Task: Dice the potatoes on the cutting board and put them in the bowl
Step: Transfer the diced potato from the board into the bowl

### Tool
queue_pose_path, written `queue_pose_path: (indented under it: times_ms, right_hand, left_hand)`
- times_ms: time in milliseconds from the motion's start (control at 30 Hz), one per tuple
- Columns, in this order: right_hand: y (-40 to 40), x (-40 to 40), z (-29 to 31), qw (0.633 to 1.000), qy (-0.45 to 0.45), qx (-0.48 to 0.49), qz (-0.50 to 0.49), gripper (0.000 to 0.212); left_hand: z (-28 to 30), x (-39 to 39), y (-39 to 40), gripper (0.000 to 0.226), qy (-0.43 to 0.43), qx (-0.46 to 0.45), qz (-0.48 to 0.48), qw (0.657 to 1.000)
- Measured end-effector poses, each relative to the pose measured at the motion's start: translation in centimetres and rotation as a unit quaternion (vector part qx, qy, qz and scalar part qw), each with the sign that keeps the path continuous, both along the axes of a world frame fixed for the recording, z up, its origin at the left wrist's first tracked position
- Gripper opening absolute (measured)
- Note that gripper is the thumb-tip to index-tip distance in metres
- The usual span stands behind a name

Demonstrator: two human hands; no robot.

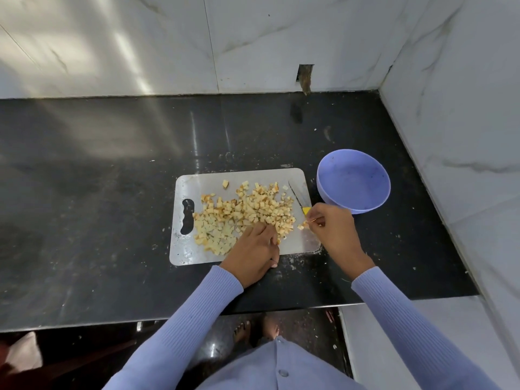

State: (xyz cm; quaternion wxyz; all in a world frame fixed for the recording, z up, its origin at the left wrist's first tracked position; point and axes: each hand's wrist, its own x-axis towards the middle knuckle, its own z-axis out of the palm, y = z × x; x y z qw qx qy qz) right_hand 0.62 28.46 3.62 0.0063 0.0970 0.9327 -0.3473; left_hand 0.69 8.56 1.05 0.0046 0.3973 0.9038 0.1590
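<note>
A heap of pale diced potatoes (242, 215) covers the middle of the grey cutting board (185, 254). My left hand (253, 249) lies on the near side of the heap, fingers curled down into the dice. My right hand (332, 232) is at the board's right edge, its fingers curled at the yellow handle of a knife (298, 198). The blade points away over the board. A few dice sit at my right fingertips. The blue bowl (354, 181) stands just right of the board and has nothing in it.
Board and bowl sit on a black stone counter (98, 206) strewn with small potato scraps. Marble walls close the back and the right side, near the bowl. The counter's front edge runs just below my forearms.
</note>
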Motion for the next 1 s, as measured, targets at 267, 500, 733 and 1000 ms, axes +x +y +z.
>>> queue_pose_path:
  times_ms: [267, 500, 733, 1000]
  right_hand:
    - [-1.3, -0.3, -0.7, 0.996, -0.004, 0.060, 0.069, 0.012]
    - [-1.1, -0.7, -0.4, 0.992, 0.026, -0.113, 0.041, 0.016]
    - [-0.1, -0.6, -0.1, 0.990, 0.003, -0.135, 0.050, 0.013]
    - [-0.8, -0.8, -0.2, 0.992, 0.008, -0.118, 0.043, 0.018]
  left_hand:
    - [-1.6, 0.9, 0.9, 0.011, 0.112, -0.066, 0.037, 0.991]
    - [-1.9, 0.6, 0.5, 0.025, 0.143, 0.003, 0.081, 0.986]
    - [-2.1, -0.5, -0.7, 0.018, 0.068, 0.096, 0.111, 0.987]
    - [-2.2, -0.8, -0.3, 0.010, 0.084, 0.067, 0.051, 0.993]
